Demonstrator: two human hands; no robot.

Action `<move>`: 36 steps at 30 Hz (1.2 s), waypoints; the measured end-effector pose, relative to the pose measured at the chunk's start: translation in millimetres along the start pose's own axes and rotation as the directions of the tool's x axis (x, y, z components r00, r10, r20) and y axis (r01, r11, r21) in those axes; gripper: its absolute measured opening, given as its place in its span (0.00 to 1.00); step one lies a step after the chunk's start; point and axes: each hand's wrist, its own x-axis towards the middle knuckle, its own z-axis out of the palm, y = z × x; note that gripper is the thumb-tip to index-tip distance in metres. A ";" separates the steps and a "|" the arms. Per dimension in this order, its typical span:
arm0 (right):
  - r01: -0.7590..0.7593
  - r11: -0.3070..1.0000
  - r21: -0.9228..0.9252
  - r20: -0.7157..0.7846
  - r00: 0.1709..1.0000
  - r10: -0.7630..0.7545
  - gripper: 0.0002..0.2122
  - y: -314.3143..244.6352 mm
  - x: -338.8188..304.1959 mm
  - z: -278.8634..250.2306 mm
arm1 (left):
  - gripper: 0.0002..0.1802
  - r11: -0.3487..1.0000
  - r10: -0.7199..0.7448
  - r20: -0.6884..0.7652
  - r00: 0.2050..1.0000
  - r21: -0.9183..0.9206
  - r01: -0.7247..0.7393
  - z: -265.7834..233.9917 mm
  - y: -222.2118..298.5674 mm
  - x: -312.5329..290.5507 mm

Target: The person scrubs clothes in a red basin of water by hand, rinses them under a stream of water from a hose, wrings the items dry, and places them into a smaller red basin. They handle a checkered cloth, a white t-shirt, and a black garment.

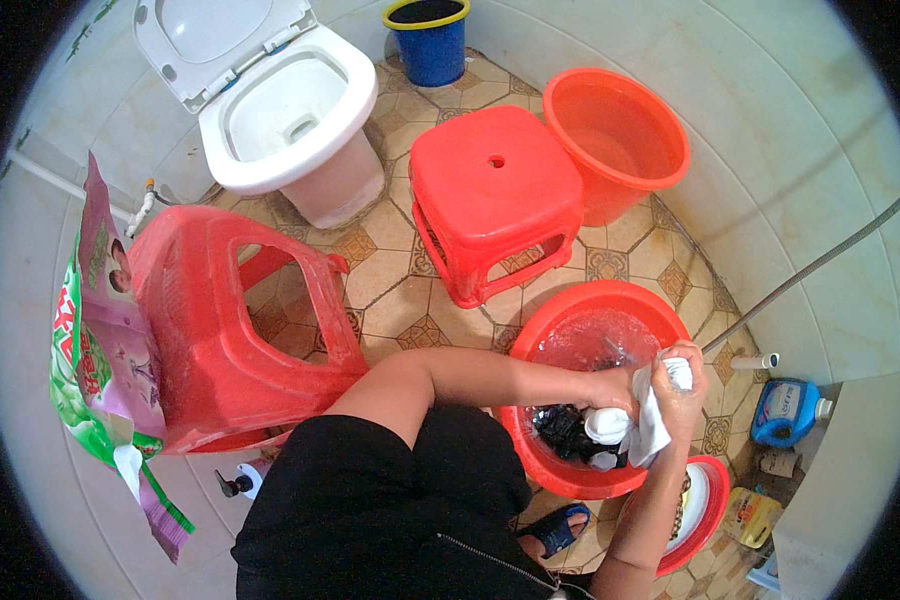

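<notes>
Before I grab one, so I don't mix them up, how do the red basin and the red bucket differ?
The red basin is wide and low; the red bucket looks deeper and narrower. The basin sits under the left hand and right hand, with black cloth inside; the bucket stands beside the red stool, no hand on it. Both are reddish, round and open-topped.

Support surface: a floor [400, 308] of beige tiles with brown patterned inserts. Units standing on it, by position in the frame: upper left, a white toilet [335, 180]; top centre, a blue bucket [435, 58] with yellow rim; upper centre, a red stool [495, 190]; upper right of centre, a red bucket [610, 203], just beside the stool; right of centre, a red basin [570, 483]; lower right, a smaller red basin [717, 515]; lower centre, a sandalled foot [560, 530].
</notes>
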 end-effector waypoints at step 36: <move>-0.257 0.489 0.833 0.204 0.966 0.160 0.52 14.8 -2.6 -13.8 | 0.27 0.638 -0.279 0.456 0.845 -0.569 0.518 -1.5 22.2 -22.1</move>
